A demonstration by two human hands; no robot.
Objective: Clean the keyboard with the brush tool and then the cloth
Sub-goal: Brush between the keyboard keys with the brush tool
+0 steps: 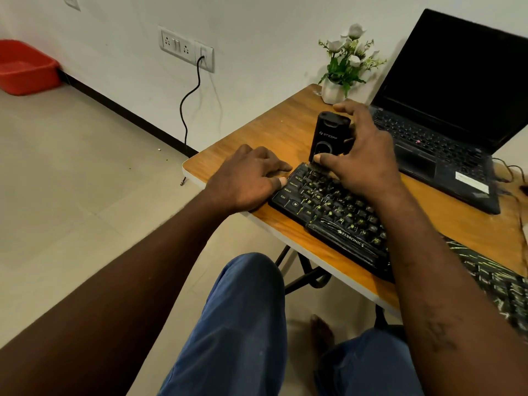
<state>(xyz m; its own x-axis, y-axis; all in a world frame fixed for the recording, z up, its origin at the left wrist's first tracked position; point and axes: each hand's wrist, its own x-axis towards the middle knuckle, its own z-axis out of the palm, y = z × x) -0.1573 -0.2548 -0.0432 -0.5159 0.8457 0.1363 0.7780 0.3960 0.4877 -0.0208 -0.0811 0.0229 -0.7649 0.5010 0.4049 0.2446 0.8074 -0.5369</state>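
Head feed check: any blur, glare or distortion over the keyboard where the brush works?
Head view: soft, even light, no glare on the black Zebronics keyboard; its left-end legends read sharp. Head view: bristles under the black upright brush tool in the right hand look smeared. Head view: the keyboard's lower-right end is blurred and stretched by the wide lens.

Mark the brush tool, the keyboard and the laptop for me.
brush tool [328, 134], head view, front of its black body.
keyboard [315, 202], head view, keys near its left end.
laptop [457, 70], head view, dark screen.
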